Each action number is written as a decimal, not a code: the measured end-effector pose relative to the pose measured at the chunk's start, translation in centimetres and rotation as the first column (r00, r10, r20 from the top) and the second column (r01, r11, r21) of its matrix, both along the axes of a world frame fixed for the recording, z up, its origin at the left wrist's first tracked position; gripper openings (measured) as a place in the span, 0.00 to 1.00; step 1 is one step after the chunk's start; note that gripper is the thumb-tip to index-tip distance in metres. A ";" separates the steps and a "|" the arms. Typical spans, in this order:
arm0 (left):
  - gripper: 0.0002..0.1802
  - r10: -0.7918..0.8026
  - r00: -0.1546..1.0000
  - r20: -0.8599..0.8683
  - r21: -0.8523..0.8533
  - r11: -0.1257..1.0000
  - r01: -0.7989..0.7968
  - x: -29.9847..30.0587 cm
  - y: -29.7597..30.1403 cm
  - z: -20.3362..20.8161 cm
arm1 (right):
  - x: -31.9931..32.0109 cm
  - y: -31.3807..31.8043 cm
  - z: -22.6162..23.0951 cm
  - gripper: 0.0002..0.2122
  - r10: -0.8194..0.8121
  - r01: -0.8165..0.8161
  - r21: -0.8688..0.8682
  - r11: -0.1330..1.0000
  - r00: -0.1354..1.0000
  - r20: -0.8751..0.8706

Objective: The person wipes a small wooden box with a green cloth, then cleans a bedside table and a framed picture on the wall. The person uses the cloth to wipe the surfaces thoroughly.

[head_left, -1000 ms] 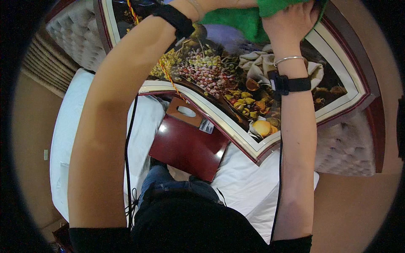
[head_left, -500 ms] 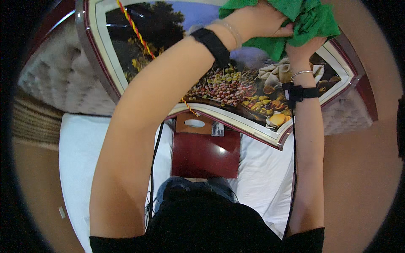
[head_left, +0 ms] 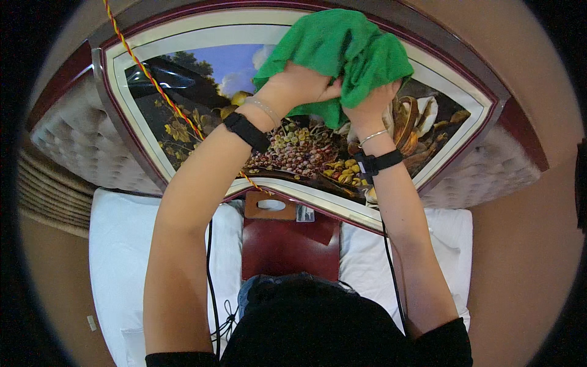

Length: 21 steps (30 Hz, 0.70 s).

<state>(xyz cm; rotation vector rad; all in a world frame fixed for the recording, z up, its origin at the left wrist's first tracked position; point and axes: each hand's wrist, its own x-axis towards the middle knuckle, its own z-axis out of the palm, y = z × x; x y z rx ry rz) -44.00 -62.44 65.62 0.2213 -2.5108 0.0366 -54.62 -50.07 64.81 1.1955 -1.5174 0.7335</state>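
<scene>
Grey tufted panels (head_left: 101, 137) flank a fan-shaped framed picture (head_left: 299, 153) against a brown wall; the left hand (head_left: 304, 85) appears to grip the green cloth (head_left: 342, 52) near its seven o'clock edge, fingertips tucked in; the right hand (head_left: 372, 109) reaches beneath its five o'clock edge, so whether those fingers clench I cannot tell; the cloth lies towards twelve from both, neither hand clearly nearer, its longer axis roughly nine to three, before the picture's upper middle; it looks soft, bunched, folded; at six, a brown box (head_left: 254, 209) adjoins a dark red tabletop (head_left: 287, 248).
</scene>
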 end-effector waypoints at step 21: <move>0.33 -0.173 0.976 0.135 0.319 0.940 0.123 1.6 1.1 -14.4 | 0.7 1.5 -16.0 0.21 -0.053 -0.009 0.233 0.972 0.965 0.256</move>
